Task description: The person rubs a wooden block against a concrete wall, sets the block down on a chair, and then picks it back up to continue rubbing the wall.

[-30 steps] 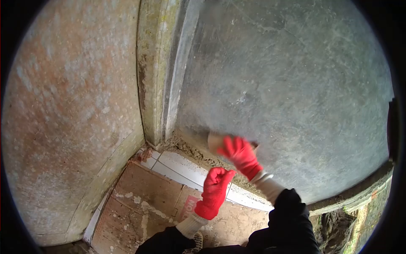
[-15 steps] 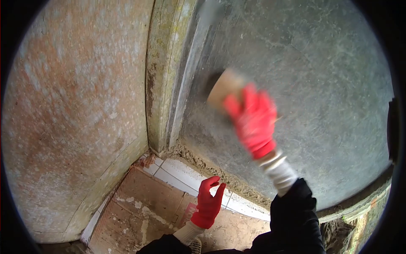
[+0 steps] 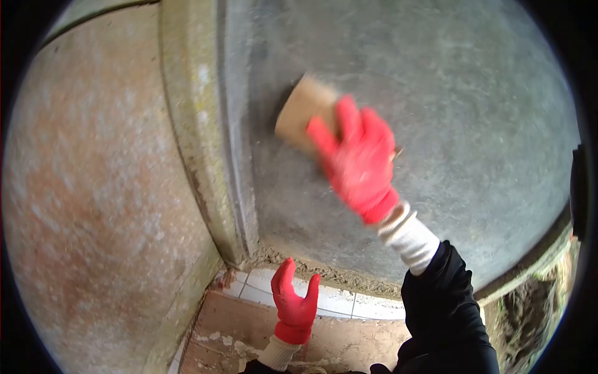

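Fingers (image 3: pixel 349 124) of the right hand (image 3: pixel 358 165), in a red glove, are spread flat over a tan float (image 3: pixel 305 115), pressing it against the grey plastered wall (image 3: pixel 467 124) near the pale corner strip (image 3: pixel 193 124). Left of the strip stands a reddish, mottled wall (image 3: pixel 93 206). White tiles (image 3: pixel 339 302) run along the grey wall's foot. Low down, the left hand (image 3: pixel 293 305) hangs released, fingers loosely apart, holding nothing.

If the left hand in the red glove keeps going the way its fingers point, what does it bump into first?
The left hand points up with fingers spread, so it would probably first meet the rough mortar edge under the grey plastered wall. Depth is hard to judge here.
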`<state>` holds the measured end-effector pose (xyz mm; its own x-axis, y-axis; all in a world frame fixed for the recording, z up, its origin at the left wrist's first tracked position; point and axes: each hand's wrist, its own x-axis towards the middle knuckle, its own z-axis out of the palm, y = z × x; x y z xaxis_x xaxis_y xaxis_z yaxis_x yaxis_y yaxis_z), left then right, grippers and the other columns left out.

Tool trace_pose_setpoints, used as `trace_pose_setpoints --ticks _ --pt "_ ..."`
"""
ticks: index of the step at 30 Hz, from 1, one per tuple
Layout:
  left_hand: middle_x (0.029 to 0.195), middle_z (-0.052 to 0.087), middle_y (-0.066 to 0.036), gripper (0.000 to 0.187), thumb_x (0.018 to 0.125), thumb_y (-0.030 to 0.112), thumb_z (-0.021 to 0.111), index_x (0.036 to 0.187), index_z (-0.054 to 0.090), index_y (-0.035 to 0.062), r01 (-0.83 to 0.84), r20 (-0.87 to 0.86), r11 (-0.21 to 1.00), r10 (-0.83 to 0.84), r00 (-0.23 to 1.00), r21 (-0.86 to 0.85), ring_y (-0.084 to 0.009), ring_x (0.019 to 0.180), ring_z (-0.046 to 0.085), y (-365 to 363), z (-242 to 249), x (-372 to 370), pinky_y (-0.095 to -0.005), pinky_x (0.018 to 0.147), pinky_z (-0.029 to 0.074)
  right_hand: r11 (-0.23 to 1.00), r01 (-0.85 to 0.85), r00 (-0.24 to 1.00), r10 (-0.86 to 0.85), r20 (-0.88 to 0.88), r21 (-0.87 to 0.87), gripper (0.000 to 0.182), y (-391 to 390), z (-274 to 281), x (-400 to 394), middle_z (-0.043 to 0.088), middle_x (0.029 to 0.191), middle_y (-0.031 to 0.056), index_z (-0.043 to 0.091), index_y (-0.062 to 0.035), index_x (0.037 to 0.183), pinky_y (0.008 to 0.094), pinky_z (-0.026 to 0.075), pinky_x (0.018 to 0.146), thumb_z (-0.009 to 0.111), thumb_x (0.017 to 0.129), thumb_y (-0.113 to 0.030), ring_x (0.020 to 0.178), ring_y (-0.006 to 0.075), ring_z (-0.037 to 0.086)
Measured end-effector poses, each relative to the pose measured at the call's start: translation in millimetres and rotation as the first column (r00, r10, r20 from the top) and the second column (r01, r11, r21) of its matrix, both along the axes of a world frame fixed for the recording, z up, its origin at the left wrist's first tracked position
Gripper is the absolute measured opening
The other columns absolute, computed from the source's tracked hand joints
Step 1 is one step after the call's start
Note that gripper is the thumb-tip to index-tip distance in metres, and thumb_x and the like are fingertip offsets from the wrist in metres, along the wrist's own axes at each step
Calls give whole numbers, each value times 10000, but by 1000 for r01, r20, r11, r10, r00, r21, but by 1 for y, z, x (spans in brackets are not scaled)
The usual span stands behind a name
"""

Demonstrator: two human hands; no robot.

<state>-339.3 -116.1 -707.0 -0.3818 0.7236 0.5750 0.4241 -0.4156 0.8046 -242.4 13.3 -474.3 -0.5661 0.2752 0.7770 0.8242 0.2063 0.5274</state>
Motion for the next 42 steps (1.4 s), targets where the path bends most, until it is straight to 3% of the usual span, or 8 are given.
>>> trace_pose_setpoints --ticks 4,7,13,19,30,38,41,42 --pt "1418 408 -196 811 683 225 865 1338 459 -27 129 -406 990 -95 909 56 -404 1350 340 33 8 23 -505 1108 324 882 -22 974 125 190 -470 506 -7 -165 68 566 1025 147 552 -102 1251 420 499 765 647 780 -262 877 284 567" --pt "1453 363 -215 932 600 316 890 1348 441 -14 246 -677 969 -156 719 38 -457 1385 263 66 -10 51 -598 1117 273 930 3 870 179 460 -368 516 -18 -170 111 582 1023 164 534 -46 1272 379 507 766 608 803 -247 864 283 578" --pt "1462 378 -183 817 632 217 844 1345 458 116 469 -775 730 130 619 497 -459 1289 398 114 100 125 -638 1063 297 861 -235 968 163 -193 -451 491 -63 -51 192 594 1076 116 570 -53 1135 401 514 798 718 709 -245 924 292 603" --pt "1428 416 -146 848 623 261 842 1364 441 171 538 -768 578 279 576 613 -394 1212 454 102 205 208 -547 1018 365 1000 23 985 -26 -170 -20 503 -124 0 262 558 1087 106 590 -59 1130 417 503 821 729 680 -235 988 297 562" --pt "1318 433 -166 834 665 459 833 1384 491 212 354 -619 604 309 722 715 -358 1177 466 43 284 383 -502 958 401 940 -241 574 -63 -817 -242 535 -300 -131 323 628 1177 125 595 -99 1208 426 501 839 785 711 -50 1030 340 611" --pt "1367 395 -224 599 864 264 592 1441 431 250 813 -765 332 613 199 478 -397 1172 449 32 48 492 -554 1000 367 956 -246 332 -74 -940 -162 475 -326 -170 332 640 1197 121 635 -95 1214 412 494 902 770 759 -100 1065 324 605" --pt "1366 402 -227 715 771 373 701 1429 453 244 869 -956 456 285 63 193 -401 1202 436 21 118 481 -559 1000 353 943 -298 263 -70 -962 -150 450 -342 -186 338 634 1215 126 635 -93 1211 408 491 916 761 779 -117 1089 321 600" --pt "1361 413 -213 806 684 452 768 1406 487 226 823 -901 412 350 255 392 -394 1208 437 19 164 483 -543 998 349 929 -323 224 -108 -969 -178 437 -344 -195 341 631 1228 124 633 -99 1230 405 484 943 743 809 -139 1118 320 591"
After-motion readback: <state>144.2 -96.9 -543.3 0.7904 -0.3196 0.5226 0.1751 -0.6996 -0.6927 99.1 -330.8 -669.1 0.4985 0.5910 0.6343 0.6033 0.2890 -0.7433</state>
